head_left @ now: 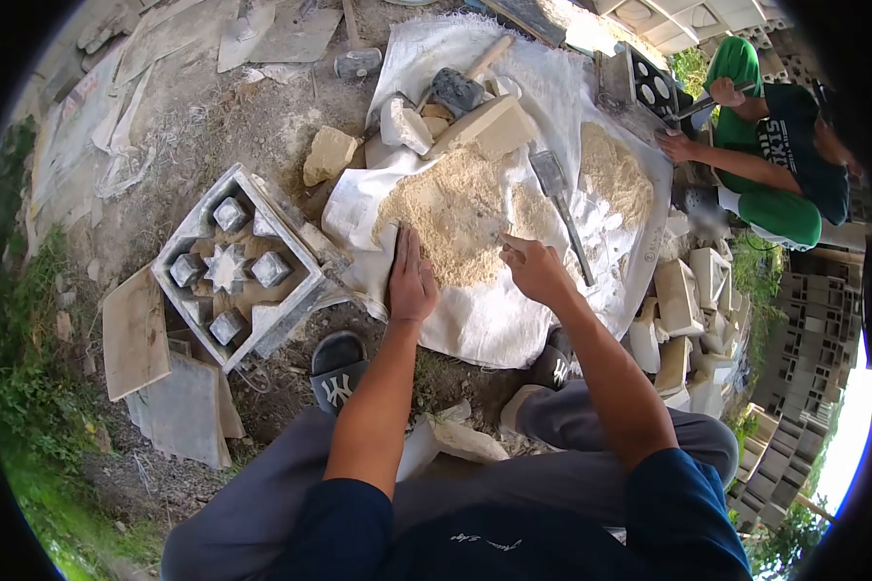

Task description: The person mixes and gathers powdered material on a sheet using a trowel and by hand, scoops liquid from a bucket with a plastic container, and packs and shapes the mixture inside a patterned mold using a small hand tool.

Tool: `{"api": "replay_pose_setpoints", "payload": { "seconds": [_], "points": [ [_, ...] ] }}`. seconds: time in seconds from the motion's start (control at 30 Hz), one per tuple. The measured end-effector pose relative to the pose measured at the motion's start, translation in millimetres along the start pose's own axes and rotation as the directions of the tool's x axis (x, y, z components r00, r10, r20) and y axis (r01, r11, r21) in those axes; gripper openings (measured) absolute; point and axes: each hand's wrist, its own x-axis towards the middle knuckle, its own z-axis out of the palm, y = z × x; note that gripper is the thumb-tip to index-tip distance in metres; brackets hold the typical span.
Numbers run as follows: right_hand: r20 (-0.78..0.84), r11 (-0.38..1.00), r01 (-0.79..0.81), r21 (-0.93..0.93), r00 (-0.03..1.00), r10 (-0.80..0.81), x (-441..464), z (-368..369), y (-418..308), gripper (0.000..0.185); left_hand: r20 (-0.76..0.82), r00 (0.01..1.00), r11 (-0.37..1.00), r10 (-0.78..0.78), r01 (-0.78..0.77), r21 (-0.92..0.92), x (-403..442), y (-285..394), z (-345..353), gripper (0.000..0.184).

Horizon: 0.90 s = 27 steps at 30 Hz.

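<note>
My left hand (413, 283) lies with its fingers stretched out and together at the left edge of a pile of tan powder (455, 198). The powder is spread on a white woven sack (475, 324). At the lower right of the pile, my right hand (537, 271) has its fingers curled in, fingertips near the powder. Whatever those fingers pinch, if anything, is too small to make out. Right of the pile lies a dark, flat-headed tool (562, 208) with a long handle.
A dark-headed mallet (457, 90) rests among pale stone blocks (484, 126) behind the powder. To the left stands a square frame mold (291, 310) with a star centre. Another mallet (358, 63) lies farther back. A co-worker (785, 155) crouches at right, holding a tool. Cut blocks (678, 290) are piled at right.
</note>
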Motion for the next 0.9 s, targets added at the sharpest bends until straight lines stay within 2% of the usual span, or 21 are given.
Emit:
{"api": "replay_pose_setpoints", "payload": {
  "seconds": [0.1,0.17,0.2,0.27,0.33,0.4,0.43,0.5,0.53,0.6,0.63,0.67,0.73,0.77,0.8,0.87,0.9],
  "points": [
    [-0.065,0.996,-0.070,-0.055,0.996,0.066,17,-7,3,0.043,-0.012,1.000,0.999,-0.017,0.016,-0.032,1,3,-2,0.056],
    [-0.258,0.995,-0.053,-0.084,0.966,0.030,31,8,19,0.046,-0.016,1.000,0.998,-0.017,0.016,-0.057,1,4,-2,0.056],
    [-0.256,0.995,-0.051,-0.084,0.966,0.028,33,17,22,0.046,-0.013,1.000,0.999,-0.011,0.011,-0.046,1,3,-2,0.057],
    [-0.161,0.991,-0.092,0.100,0.981,0.107,30,41,16,0.048,-0.011,1.000,1.000,-0.004,0.004,-0.030,2,2,-1,0.057],
    [-0.222,0.994,-0.002,0.112,0.975,0.027,19,67,12,0.047,0.009,1.000,1.000,-0.025,0.025,-0.019,2,1,-1,0.058],
    [-0.130,0.981,-0.018,0.192,0.991,0.043,11,71,8,0.047,0.024,0.999,0.999,-0.036,0.036,-0.005,1,3,-3,0.058],
    [-0.134,0.980,-0.024,0.197,0.990,0.052,5,66,1,0.047,0.038,0.998,0.999,-0.042,0.042,0.002,1,4,-2,0.058],
    [-0.038,1.000,-0.020,-0.020,0.999,0.020,-3,53,-15,0.047,0.036,0.999,1.000,-0.018,0.018,0.004,3,2,-1,0.058],
    [-0.039,1.000,-0.021,-0.017,0.999,0.020,-7,47,-20,0.047,0.025,1.000,1.000,-0.004,0.004,0.006,3,1,-1,0.058],
    [-0.186,0.999,-0.012,0.051,0.982,0.021,-11,38,-24,0.048,0.030,0.999,1.000,-0.022,0.022,0.007,2,1,-1,0.058],
    [-0.363,0.990,0.131,0.052,0.926,-0.104,-7,46,-12,0.048,0.036,0.999,0.999,-0.041,0.041,0.006,0,1,-1,0.058],
    [-0.361,0.990,0.131,0.051,0.927,-0.104,-6,52,1,0.048,0.035,0.998,0.999,-0.045,0.044,0.005,-1,2,0,0.058],
    [-0.227,0.989,-0.135,0.056,0.963,0.145,-16,50,3,0.048,0.040,0.997,0.998,-0.062,0.062,0.011,0,3,0,0.057],
    [-0.279,0.993,-0.051,0.110,0.957,0.080,-16,75,25,0.048,0.040,0.998,0.998,-0.057,0.056,0.008,2,4,0,0.057],
    [-0.201,0.968,-0.127,0.215,0.964,0.171,-21,85,21,0.048,0.009,1.000,1.000,-0.015,0.015,0.002,2,3,0,0.057],
    [-0.177,0.949,-0.144,0.280,0.964,0.199,-28,107,11,0.050,-0.024,0.999,1.000,0.026,-0.026,0.001,3,1,1,0.057],
    [-0.239,0.957,-0.028,0.289,0.966,0.101,-29,109,2,0.048,-0.025,1.000,1.000,0.018,-0.018,-0.001,3,2,2,0.057]
  ]
}}
